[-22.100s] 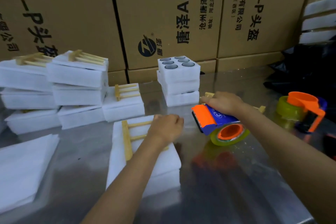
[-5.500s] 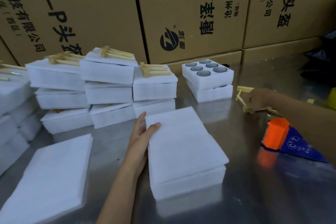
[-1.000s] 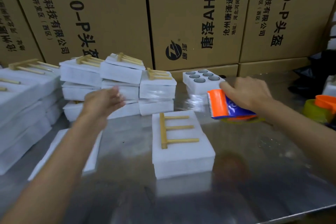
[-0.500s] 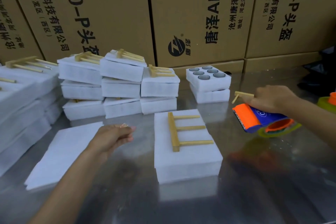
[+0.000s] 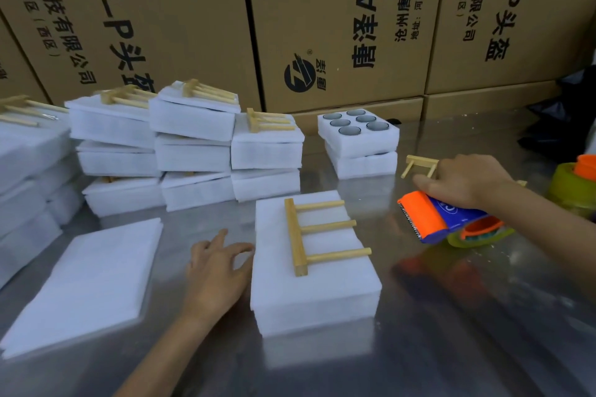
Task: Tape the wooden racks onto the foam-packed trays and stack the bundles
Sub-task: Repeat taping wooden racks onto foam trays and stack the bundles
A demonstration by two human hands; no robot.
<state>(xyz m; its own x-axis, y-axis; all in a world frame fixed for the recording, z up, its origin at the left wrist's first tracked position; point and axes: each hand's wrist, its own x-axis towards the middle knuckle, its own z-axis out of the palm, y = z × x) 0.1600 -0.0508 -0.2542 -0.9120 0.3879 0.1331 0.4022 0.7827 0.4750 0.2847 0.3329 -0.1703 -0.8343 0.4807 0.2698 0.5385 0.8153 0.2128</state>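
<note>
Left hand (image 5: 216,271) moved in, fingers spread, steadying foam bundle (image 5: 314,271) at 9 o'clock; right hand (image 5: 464,180) clamped on tape dispenser (image 5: 445,217) at 3, ready for rack (image 5: 319,230).

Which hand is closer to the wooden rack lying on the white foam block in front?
Left. The left hand is beside the foam block, just left of the wooden rack. The right hand is farther off to the right, gripping the tape dispenser.
</note>
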